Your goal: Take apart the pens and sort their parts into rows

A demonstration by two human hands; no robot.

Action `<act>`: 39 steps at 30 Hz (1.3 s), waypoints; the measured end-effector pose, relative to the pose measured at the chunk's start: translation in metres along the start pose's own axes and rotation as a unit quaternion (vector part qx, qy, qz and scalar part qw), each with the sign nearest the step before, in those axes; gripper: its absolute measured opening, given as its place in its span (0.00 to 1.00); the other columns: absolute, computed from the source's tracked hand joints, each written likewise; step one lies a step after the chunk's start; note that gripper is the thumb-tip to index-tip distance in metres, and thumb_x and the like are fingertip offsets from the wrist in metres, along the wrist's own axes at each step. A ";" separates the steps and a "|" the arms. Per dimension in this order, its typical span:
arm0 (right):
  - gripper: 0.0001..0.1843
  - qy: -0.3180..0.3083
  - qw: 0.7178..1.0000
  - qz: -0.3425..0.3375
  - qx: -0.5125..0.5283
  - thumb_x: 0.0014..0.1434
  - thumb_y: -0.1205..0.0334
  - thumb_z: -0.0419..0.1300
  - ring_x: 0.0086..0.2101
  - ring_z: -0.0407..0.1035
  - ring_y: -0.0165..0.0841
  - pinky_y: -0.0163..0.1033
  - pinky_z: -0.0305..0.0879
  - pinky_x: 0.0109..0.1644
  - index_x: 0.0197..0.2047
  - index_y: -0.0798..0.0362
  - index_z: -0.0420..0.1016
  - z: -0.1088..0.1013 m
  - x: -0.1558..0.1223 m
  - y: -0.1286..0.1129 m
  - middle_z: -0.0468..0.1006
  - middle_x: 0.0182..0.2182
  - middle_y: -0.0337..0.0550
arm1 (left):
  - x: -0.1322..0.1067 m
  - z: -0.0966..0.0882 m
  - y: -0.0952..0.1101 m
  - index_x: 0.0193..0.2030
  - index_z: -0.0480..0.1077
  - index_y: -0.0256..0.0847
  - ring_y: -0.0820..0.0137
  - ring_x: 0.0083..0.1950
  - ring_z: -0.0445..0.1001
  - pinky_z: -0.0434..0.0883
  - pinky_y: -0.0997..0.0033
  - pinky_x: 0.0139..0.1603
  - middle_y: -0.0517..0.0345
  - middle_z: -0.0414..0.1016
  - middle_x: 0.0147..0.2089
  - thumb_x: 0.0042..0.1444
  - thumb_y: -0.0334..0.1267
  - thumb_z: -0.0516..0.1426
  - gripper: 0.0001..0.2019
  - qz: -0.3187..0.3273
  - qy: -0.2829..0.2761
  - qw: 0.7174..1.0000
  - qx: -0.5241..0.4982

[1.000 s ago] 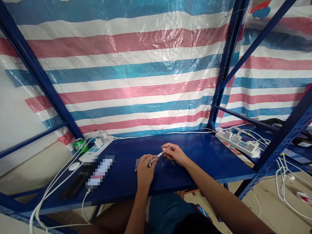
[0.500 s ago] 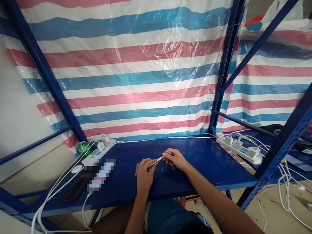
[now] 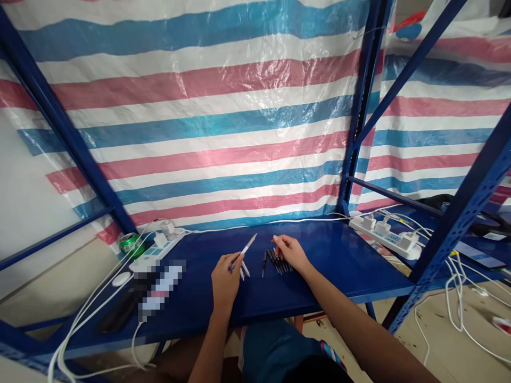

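Observation:
My left hand (image 3: 227, 282) is shut on a white pen (image 3: 244, 251), which points up and away from me. Just beyond that hand, a few white pens (image 3: 244, 269) lie on the blue steel shelf (image 3: 339, 250). My right hand (image 3: 291, 254) rests at the near end of a bunch of dark pens (image 3: 278, 264), touching them. Its fingers partly hide them, and I cannot tell whether it holds one. A single dark pen (image 3: 263, 264) lies apart, between my hands.
A white power strip (image 3: 157, 250) and a green can (image 3: 131, 244) stand at the shelf's far left. A pixelated object (image 3: 162, 284) lies nearer. Another power strip (image 3: 383, 233) sits to the right. White cables trail over the shelf and floor, with blue uprights on both sides.
My hands have moved apart. The white pen, earlier held between both hands, is now in my left hand alone. My right hand has let go and moved right onto the dark pens.

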State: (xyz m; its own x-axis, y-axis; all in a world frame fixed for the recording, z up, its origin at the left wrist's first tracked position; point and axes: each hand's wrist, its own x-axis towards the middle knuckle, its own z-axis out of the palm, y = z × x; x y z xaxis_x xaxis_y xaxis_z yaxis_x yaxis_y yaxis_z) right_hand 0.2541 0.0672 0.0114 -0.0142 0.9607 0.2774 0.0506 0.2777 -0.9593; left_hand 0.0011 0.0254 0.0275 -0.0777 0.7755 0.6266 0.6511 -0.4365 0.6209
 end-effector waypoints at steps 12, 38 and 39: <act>0.25 0.012 0.993 -0.003 -0.116 0.65 0.35 0.59 0.24 0.72 0.35 0.38 0.66 0.29 0.36 0.50 0.79 -0.032 -0.022 0.015 0.81 0.25 0.40 | 0.109 -0.044 -0.097 0.50 0.82 0.37 0.41 0.54 0.79 0.75 0.49 0.51 0.36 0.83 0.50 0.64 0.47 0.59 0.18 -0.224 -0.101 0.930 0.272; 0.40 -0.205 0.906 -0.125 -0.349 0.55 0.40 0.75 0.71 0.55 0.55 0.63 0.53 0.73 0.67 0.41 0.74 -0.073 -0.006 -0.003 0.72 0.66 0.49 | 0.023 0.014 0.012 0.53 0.81 0.42 0.47 0.58 0.70 0.68 0.54 0.54 0.41 0.79 0.51 0.68 0.46 0.58 0.15 0.021 -0.271 0.907 0.322; 0.46 -0.229 0.902 -0.120 -0.347 0.50 0.38 0.77 0.73 0.51 0.56 0.63 0.52 0.74 0.69 0.40 0.73 -0.074 -0.004 -0.004 0.69 0.69 0.48 | 0.023 0.016 0.011 0.52 0.81 0.43 0.46 0.57 0.71 0.68 0.54 0.54 0.41 0.79 0.50 0.67 0.45 0.58 0.15 0.021 -0.271 0.911 0.311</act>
State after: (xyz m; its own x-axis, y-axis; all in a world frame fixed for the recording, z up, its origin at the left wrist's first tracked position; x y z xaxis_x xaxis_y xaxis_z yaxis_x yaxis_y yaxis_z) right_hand 0.3277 0.0623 0.0186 -0.5109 0.8165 0.2688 0.6015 0.5629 -0.5668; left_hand 0.0187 0.0460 0.0414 0.2312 0.9489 0.2146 0.9599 -0.2585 0.1086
